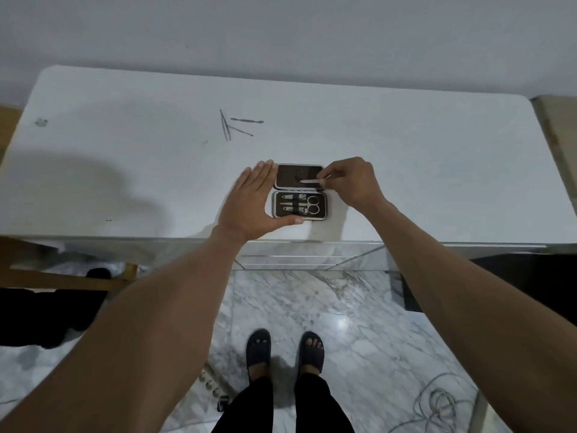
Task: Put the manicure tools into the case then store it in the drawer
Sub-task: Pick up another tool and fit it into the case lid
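Note:
A small black manicure case lies open near the front edge of the white table, its lid flat behind it. Scissors, clippers and other small tools sit in its lower half. My left hand rests flat against the case's left side, fingers spread, thumb along the front edge. My right hand pinches a thin metal tool over the open lid. Three slim metal tools lie loose farther back on the table.
A white wall runs behind the table. Mirrored drawer fronts sit under the table's front edge. On the marble floor are my feet in dark slippers, a power strip and a coiled cable. A wooden chair stands at left.

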Tool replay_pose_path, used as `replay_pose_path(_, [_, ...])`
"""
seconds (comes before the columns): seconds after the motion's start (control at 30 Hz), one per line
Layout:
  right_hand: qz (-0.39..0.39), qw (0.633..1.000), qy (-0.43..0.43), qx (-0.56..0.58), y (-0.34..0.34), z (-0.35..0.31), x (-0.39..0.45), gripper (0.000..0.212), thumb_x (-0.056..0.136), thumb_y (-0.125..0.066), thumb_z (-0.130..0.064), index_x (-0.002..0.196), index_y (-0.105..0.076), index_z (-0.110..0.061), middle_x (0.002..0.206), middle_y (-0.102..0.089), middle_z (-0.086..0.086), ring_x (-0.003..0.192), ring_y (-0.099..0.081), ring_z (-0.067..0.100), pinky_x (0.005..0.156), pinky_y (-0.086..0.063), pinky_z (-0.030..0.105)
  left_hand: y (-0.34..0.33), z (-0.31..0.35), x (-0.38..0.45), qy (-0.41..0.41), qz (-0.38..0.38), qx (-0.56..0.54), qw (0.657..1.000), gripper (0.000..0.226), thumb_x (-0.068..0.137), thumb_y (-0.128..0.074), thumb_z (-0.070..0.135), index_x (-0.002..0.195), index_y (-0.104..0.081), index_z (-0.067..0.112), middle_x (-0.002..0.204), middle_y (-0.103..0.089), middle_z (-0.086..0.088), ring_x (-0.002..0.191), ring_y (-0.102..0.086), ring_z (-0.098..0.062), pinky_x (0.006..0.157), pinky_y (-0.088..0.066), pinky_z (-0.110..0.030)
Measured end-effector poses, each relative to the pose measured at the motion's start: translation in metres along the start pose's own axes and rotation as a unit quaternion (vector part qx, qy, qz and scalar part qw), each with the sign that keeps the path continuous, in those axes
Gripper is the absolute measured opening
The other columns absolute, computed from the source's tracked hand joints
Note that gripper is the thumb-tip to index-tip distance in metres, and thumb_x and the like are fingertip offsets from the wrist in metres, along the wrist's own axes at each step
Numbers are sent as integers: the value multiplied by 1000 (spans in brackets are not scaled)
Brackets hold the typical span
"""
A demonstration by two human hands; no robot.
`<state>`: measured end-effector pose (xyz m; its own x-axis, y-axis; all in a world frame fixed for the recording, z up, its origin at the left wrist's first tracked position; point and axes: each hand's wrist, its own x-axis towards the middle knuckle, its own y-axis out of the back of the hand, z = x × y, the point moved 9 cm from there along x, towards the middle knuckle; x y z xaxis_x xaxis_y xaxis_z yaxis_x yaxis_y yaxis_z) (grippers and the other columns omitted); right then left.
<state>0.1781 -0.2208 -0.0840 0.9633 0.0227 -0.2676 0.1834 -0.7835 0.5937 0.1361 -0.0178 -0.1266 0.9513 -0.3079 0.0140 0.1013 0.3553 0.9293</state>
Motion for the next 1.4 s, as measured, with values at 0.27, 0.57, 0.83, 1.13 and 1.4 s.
replay_pose_path(0.27, [7,997,-4,-77,0,10,-3,10,80,-72,-17,86,-79,-21,78,-74,3,58,-56,5,55,-38,16,2,0,-1,0,9,-1,1000,132,71,-39,100,165,-21,8,173,-20,-6,161,-13,-17,133,-10,-42])
replay_pose_path(0.57, [-4,984,45,-175,-2,-4,-1,19,82,-68,-19,96,-79,-24,79,-71,2,73,-58,14,62,-38,18,3,1,-1,0,7,1,1000,132,71,-40,99,165,-20,8,173,-20,-6,161,-13,-18,133,-8,-40])
replay_pose_path(0.83, [-27,987,40,-152,-5,-12,3,18,80,-70,-17,94,-79,-25,80,-73,2,79,-66,15,75,-49,24,3,0,-1,3,11,-1,1000,132,71,-42,98,165,-21,8,173,-21,-6,161,-13,-17,133,-8,-40])
replay_pose_path(1.13, [-14,987,76,-139,-8,-15,6,14,81,-70,-17,91,-79,-22,80,-70,-3,78,-63,11,66,-41,18,5,1,-1,-1,19,4,1000,130,72,-45,97,164,-23,7,172,-23,-7,161,-16,-18,133,-10,-40])
replay_pose_path(1.4, [26,987,79,-141,-13,-8,2,18,85,-70,-19,101,-78,-19,93,-61,3,87,-55,13,77,-37,23,4,1,0,-2,22,4,1000,130,72,-44,97,164,-25,7,172,-25,-7,161,-17,-19,132,-12,-42])
